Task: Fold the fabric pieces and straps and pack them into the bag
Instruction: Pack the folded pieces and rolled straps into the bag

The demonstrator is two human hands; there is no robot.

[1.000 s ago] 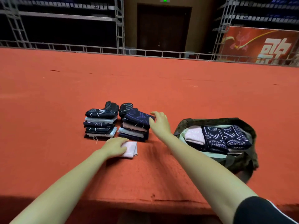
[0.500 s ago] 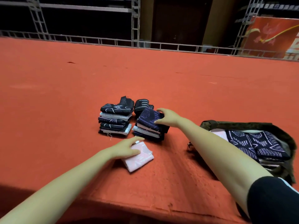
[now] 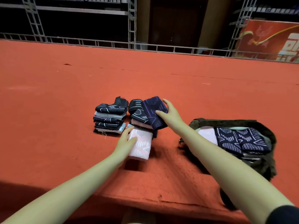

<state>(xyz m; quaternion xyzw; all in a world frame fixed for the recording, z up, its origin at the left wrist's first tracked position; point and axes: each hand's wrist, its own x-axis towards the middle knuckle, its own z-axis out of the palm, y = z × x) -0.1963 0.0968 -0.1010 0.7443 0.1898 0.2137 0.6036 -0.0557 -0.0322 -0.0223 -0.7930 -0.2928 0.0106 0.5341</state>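
Folded fabric is being gathered for the bag: nearest, a pink folded piece [image 3: 140, 145] is held by the left hand [image 3: 125, 142], its fingers curled over the near-left edge, the piece raised off the red desk [image 3: 64, 94] where half a second ago it lay flat under the palm. Just beyond, the right hand [image 3: 169, 112] grips a dark blue patterned piece [image 3: 154, 112], thumb on its face, and it has been tipped up off the right stack [image 3: 140, 122] — earlier it sat level on top. The left stack [image 3: 110, 118] stands untouched just beside. To the right, the olive bag [image 3: 265, 135] lies open, already holding pink and dark patterned pieces. Both pieces are judged ready to be carried across into the bag — most of the stacks are left to pack.
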